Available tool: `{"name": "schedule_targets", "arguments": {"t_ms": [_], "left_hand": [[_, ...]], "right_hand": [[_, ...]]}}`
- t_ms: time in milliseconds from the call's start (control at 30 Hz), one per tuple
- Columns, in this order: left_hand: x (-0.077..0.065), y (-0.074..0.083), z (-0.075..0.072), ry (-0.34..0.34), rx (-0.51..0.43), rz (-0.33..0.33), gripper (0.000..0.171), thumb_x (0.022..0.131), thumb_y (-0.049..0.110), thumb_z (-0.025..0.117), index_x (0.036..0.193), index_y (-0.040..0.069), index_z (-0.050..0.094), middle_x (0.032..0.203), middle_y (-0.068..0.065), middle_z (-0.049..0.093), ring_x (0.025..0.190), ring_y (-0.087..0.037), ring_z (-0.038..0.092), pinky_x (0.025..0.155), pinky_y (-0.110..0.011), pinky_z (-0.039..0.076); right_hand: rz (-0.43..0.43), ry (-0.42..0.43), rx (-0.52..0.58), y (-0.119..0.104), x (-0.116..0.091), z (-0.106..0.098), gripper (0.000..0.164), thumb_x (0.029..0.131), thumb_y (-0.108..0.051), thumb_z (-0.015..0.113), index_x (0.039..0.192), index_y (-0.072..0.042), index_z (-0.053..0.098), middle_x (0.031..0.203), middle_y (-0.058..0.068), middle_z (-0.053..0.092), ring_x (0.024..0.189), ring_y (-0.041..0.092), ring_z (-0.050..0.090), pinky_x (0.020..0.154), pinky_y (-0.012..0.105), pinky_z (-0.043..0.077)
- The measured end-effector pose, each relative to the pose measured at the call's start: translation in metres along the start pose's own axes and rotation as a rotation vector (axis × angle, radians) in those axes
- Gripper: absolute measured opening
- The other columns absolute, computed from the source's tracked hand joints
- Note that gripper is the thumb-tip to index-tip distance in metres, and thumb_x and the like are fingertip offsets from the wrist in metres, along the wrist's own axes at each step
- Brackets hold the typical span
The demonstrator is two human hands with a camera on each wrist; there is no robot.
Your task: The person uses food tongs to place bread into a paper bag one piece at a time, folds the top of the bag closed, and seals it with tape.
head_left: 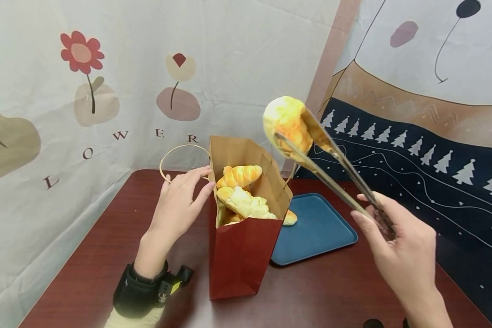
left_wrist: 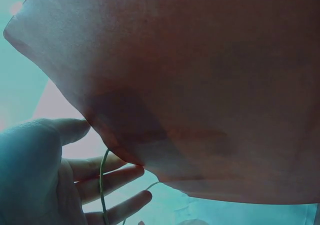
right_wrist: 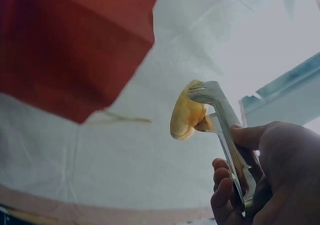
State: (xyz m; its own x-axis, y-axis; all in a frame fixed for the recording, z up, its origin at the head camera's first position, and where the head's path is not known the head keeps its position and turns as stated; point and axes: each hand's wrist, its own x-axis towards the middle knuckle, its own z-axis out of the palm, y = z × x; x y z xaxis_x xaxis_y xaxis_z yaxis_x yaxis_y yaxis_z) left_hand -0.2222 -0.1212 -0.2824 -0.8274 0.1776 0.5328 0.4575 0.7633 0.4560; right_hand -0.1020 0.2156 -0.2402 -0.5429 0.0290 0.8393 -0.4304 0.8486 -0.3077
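My right hand (head_left: 406,246) grips metal tongs (head_left: 344,173), whose tips hold a round golden bread roll (head_left: 287,125) in the air, above and right of a red paper bag (head_left: 243,259). In the right wrist view the same bread (right_wrist: 185,112) sits between the tongs' tips, apart from the bag. Inside the bag's mouth lie a striped croissant-like bread (head_left: 243,175), a cream-topped bread (head_left: 248,203) and other pieces partly hidden. My left hand (head_left: 182,200) touches the bag's left rim with extended fingers, thumb and fingertips apart, beside the looped cord handle (left_wrist: 102,180).
A blue tray (head_left: 317,232) lies on the dark red wooden table (head_left: 324,296), right of the bag, with one bread piece (head_left: 289,217) partly hidden behind the bag. A printed cloth (head_left: 246,68) hangs behind the table.
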Motion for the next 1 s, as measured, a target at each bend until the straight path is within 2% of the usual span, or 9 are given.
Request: {"name": "schedule_targets", "arguments": {"t_ms": [167,333,533,700,1000], "left_hand": [[0.000,0.000,0.000,-0.002,0.004,0.000,0.045,0.097,0.048,0.044,0.134,0.023,0.053,0.139,0.003,0.054,0.127,-0.028,0.049,0.110,-0.066,0.017],[0.000,-0.001,0.000,-0.005,0.006,-0.003,0.045,0.097,0.048,0.044,0.134,0.023,0.053,0.139,0.003,0.054,0.127,-0.027,0.048,0.110,-0.066,0.016],[0.000,0.000,-0.001,0.005,0.007,0.002,0.045,0.097,0.047,0.045,0.134,0.023,0.053,0.138,0.003,0.055,0.126,-0.028,0.049,0.109,-0.066,0.017],[0.000,0.000,-0.001,0.002,0.006,0.000,0.044,0.097,0.046,0.045,0.134,0.023,0.053,0.138,0.003,0.055,0.126,-0.028,0.049,0.109,-0.065,0.017],[0.001,0.000,0.002,-0.001,0.007,0.008,0.044,0.097,0.047,0.045,0.134,0.023,0.053,0.139,0.003,0.054,0.126,-0.028,0.049,0.109,-0.066,0.017]], "right_hand": [[-0.032,-0.087,0.009,-0.007,-0.007,0.014,0.032,0.075,-0.005,0.077,0.106,-0.010,0.069,0.071,-0.008,0.048,0.056,-0.008,0.034,0.048,0.011,0.028],[-0.055,-0.184,-0.047,-0.008,-0.016,0.031,0.030,0.076,-0.012,0.078,0.103,-0.016,0.066,0.071,-0.012,0.046,0.058,-0.004,0.036,0.050,0.010,0.028],[0.006,-0.278,-0.105,-0.007,-0.025,0.041,0.024,0.077,-0.021,0.078,0.095,-0.020,0.063,0.066,-0.013,0.043,0.057,-0.001,0.037,0.048,0.015,0.030],[0.039,-0.305,-0.113,-0.005,-0.025,0.041,0.024,0.078,-0.023,0.078,0.097,-0.021,0.064,0.066,-0.013,0.043,0.057,0.000,0.037,0.048,0.018,0.031],[0.050,-0.306,-0.089,0.000,-0.028,0.041,0.026,0.079,-0.024,0.077,0.101,-0.021,0.064,0.067,-0.013,0.043,0.058,0.000,0.038,0.048,0.018,0.031]]}}
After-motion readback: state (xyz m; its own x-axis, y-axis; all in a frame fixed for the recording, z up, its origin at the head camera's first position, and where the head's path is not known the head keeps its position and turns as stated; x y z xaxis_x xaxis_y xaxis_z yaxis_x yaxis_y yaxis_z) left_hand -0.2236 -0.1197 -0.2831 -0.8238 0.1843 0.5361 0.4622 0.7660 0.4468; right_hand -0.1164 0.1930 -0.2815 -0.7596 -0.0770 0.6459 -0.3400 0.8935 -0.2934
